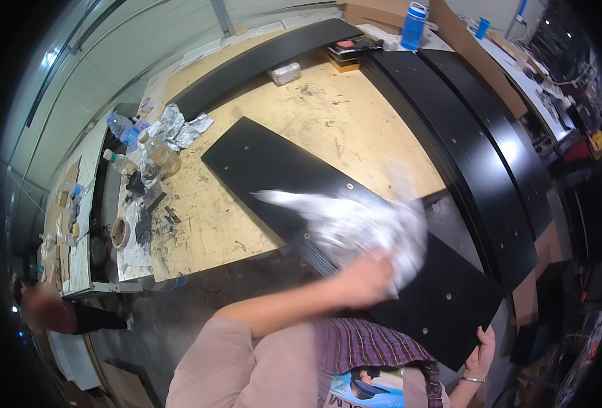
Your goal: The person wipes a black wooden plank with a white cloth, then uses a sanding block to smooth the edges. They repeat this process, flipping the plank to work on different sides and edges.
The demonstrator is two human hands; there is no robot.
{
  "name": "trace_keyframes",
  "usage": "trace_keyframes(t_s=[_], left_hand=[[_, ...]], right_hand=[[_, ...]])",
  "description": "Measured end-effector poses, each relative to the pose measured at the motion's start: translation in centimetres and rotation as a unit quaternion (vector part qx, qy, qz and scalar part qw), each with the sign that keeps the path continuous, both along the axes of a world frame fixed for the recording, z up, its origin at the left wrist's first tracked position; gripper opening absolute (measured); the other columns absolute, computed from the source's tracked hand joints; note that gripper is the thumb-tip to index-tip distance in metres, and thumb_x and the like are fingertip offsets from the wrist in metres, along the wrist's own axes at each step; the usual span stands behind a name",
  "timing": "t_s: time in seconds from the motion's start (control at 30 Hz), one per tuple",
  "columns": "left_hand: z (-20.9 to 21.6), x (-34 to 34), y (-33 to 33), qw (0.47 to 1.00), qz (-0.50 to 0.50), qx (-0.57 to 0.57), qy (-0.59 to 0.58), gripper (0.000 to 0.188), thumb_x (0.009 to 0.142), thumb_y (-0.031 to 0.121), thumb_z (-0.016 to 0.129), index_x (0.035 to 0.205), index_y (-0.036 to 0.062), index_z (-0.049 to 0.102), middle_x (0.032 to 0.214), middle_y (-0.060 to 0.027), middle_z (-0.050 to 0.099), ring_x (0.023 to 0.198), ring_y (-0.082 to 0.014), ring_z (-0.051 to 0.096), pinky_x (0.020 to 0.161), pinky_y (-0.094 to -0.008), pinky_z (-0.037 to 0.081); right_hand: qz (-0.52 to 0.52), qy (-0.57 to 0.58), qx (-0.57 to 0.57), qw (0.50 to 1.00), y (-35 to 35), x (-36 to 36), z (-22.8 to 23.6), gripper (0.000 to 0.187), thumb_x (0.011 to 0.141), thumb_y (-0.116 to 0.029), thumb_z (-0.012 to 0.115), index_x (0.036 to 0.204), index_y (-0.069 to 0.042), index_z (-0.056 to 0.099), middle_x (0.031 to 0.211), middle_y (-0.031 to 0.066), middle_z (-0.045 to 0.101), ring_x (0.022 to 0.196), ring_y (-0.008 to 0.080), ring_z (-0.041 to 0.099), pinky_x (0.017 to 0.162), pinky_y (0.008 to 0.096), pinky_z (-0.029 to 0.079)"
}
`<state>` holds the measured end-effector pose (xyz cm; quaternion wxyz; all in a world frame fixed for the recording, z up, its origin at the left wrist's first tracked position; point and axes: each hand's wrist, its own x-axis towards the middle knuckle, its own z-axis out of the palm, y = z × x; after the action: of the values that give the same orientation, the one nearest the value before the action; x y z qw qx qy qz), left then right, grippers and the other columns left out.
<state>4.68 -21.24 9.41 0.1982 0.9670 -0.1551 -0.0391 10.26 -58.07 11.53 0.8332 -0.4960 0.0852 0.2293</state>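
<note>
A long black board (267,160) with several small round metal fittings lies at a slant, partly on the wooden worktable and partly out past its near edge. My left hand (367,275) is closed on a crumpled white cloth (362,228), pressed to the middle of the board; hand and cloth are smeared by motion. At the board's near right corner, my right hand (479,353) grips the edge, fingers wrapped round it, a bracelet on the wrist.
Black panels (450,122) are stacked along the right, another panel (260,61) at the back. A blue bottle (414,27) stands at the far right. Bottles (162,155), rags (179,128) and a tape roll (120,232) crowd the worktable's (199,234) left side. Another person (49,306) is at far left.
</note>
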Motion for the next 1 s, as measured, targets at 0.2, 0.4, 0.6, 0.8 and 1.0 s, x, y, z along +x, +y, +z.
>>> trace_keyframes(t_s=[0.2,0.4,0.6,0.8,1.0], left_hand=[[-6.7,0.9,14.8,0.947,0.261,-0.148,0.118,0.066,0.097,0.04,0.041,0.153,0.0203,0.011,0.159,-0.0104,0.021,0.143,-0.0335,0.026,0.116,-0.0463,0.023],[-10.8,-1.3,39.5,0.8,0.591,-0.102,0.011,0.077,0.096,0.046,0.045,0.152,0.0016,0.016,0.161,-0.0159,0.008,0.149,-0.0311,0.004,0.119,-0.0395,0.011],[-7.3,2.4,31.9,0.818,0.573,0.041,0.025,0.072,0.091,0.042,0.057,0.131,-0.0153,0.041,0.138,-0.0324,0.042,0.125,-0.0424,0.045,0.105,-0.0484,0.035],[-1.4,6.2,1.5,0.989,-0.013,-0.143,-0.018,0.081,0.085,0.045,0.064,0.142,-0.0038,0.035,0.15,-0.0212,0.034,0.137,-0.0399,0.034,0.116,-0.0494,0.022],[1.8,9.3,8.1,0.988,0.023,-0.042,-0.147,0.079,0.073,0.014,0.068,0.145,0.0084,0.037,0.149,-0.0157,0.038,0.132,-0.0342,0.041,0.112,-0.0496,0.029]], right_hand=[[-0.094,0.161,-0.034,0.982,-0.1,1.1,-1.0,0.034,0.099,-0.02,0.048,0.123,0.002,0.057,0.123,0.0158,0.063,0.111,0.0284,0.062,0.102,0.0401,0.047],[-0.092,0.19,-0.19,0.959,-1.8,1.0,-3.2,0.046,0.096,-0.033,0.056,0.122,0.005,0.058,0.122,0.0184,0.062,0.11,0.0295,0.059,0.1,0.0393,0.046],[-0.144,0.212,-0.29,0.922,2.6,1.0,0.1,0.048,0.097,-0.037,0.053,0.119,0.006,0.059,0.114,0.0181,0.063,0.101,0.0263,0.06,0.093,0.0377,0.049],[-0.176,0.066,-0.293,0.938,1.6,3.2,-1.6,0.035,0.095,-0.023,0.056,0.117,0.004,0.06,0.112,0.0134,0.066,0.098,0.0221,0.063,0.091,0.0307,0.049],[-0.208,-0.081,-0.229,0.948,3.2,3.4,1.8,0.03,0.093,-0.013,0.056,0.117,0.006,0.059,0.108,0.01,0.065,0.093,0.0183,0.062,0.087,0.03,0.049]])
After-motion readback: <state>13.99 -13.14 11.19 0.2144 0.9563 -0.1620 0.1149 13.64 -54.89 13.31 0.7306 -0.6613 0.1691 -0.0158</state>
